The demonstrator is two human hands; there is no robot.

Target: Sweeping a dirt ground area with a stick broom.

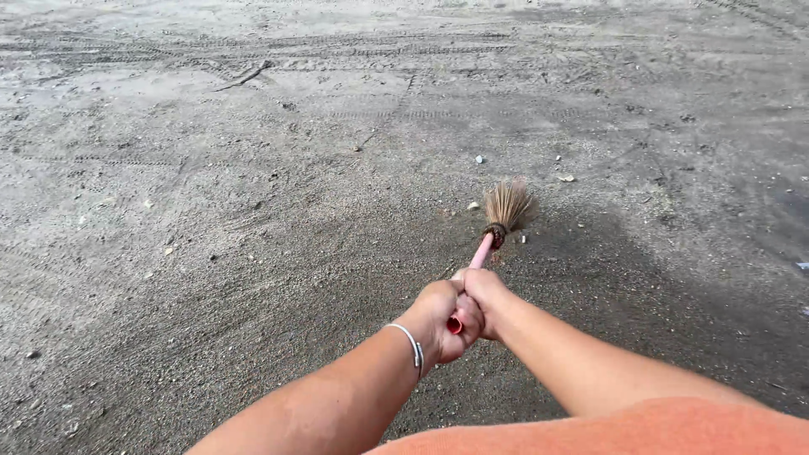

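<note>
I clench my left hand (442, 318) and right hand (482, 291) together around the pink handle of a broom (497, 226), left nearer the red end cap. Its straw bristles fan out over the sandy ground (211, 219), near a few small stones (479, 158) and beside my shadow.

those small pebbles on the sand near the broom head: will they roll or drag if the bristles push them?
The pebbles look small and loose on the packed sandy ground, so they would probably skitter or roll. The broom has thin, splayed bristles, likely flexible, so some may slip past. Both hands grip the pink handle.
</note>
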